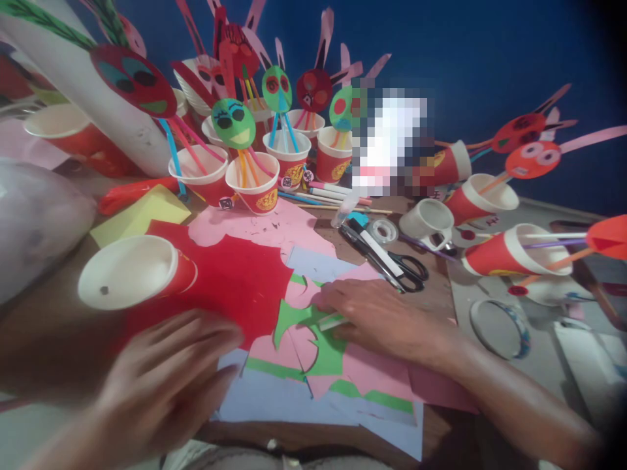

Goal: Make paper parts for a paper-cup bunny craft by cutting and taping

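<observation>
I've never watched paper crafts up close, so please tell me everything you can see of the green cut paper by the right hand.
The green cut paper looks thin and plain, apparently one piece, with curved, cut-away edges and pointed corners at its left. It lies over pink paper in front of the person. The right hand reaches over its upper right part, hiding some of it; whether the fingers press on it is unclear.
</observation>
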`<action>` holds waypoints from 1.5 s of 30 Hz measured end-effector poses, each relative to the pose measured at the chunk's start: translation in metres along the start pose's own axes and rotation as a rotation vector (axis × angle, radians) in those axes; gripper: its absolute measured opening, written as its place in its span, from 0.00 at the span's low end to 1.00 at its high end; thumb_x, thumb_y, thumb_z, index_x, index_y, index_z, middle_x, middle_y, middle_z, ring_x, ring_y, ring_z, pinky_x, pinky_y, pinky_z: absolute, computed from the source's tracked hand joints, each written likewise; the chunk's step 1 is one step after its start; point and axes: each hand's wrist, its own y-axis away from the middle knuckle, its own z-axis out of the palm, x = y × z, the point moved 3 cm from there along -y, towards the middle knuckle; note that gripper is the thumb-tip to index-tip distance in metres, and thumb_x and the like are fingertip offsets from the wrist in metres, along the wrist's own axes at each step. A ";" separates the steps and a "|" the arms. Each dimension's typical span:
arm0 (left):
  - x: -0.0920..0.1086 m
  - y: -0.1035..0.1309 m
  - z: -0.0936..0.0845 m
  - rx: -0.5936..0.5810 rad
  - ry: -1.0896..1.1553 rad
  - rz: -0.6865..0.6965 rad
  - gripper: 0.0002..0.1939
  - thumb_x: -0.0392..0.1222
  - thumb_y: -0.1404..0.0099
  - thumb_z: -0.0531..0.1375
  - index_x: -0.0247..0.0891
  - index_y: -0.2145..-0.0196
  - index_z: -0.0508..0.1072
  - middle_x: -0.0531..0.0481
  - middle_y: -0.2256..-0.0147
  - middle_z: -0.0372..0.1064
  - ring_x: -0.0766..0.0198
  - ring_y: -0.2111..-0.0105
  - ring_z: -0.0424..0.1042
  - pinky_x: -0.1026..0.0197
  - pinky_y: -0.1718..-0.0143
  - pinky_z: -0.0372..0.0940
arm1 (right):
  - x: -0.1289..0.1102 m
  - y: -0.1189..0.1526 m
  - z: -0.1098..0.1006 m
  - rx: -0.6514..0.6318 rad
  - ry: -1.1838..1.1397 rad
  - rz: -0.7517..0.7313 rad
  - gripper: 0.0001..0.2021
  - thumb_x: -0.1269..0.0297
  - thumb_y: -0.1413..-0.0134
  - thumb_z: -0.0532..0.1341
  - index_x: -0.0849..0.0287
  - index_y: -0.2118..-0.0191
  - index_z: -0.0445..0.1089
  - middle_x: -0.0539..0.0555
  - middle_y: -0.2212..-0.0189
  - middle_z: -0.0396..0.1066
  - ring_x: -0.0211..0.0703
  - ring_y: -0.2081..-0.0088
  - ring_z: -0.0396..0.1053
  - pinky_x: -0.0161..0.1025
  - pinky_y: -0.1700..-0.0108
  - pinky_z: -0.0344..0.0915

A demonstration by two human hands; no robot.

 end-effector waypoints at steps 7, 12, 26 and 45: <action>0.024 -0.052 0.056 -0.211 0.280 0.092 0.11 0.37 0.40 0.57 0.37 0.58 0.69 0.45 0.57 0.70 0.60 0.57 0.70 0.61 0.57 0.67 | -0.001 0.000 -0.019 -0.019 -0.122 -0.020 0.16 0.74 0.47 0.56 0.52 0.54 0.68 0.51 0.61 0.73 0.46 0.59 0.70 0.37 0.62 0.60; 0.017 -0.064 0.067 -0.298 0.469 -0.265 0.14 0.46 0.39 0.56 0.37 0.59 0.71 0.46 0.56 0.69 0.60 0.61 0.71 0.62 0.63 0.68 | 0.000 -0.004 -0.018 -0.084 -0.106 -0.032 0.18 0.76 0.51 0.55 0.51 0.56 0.68 0.50 0.65 0.74 0.45 0.64 0.71 0.35 0.68 0.58; 0.015 -0.072 0.076 -0.376 1.114 -0.340 0.31 0.59 0.45 0.59 0.37 0.49 0.65 0.41 0.54 0.69 0.51 0.54 0.69 0.54 0.55 0.65 | 0.004 0.001 -0.046 0.460 -0.228 0.091 0.07 0.73 0.48 0.58 0.56 0.63 0.63 0.45 0.71 0.69 0.36 0.72 0.65 0.31 0.70 0.56; -0.005 -0.065 0.063 -0.266 0.574 -0.360 0.09 0.47 0.43 0.60 0.38 0.72 0.72 0.52 0.70 0.70 0.62 0.67 0.69 0.62 0.65 0.65 | 0.023 -0.008 -0.036 0.311 -0.078 0.319 0.16 0.51 0.47 0.59 0.53 0.56 0.69 0.51 0.60 0.72 0.46 0.61 0.70 0.36 0.66 0.61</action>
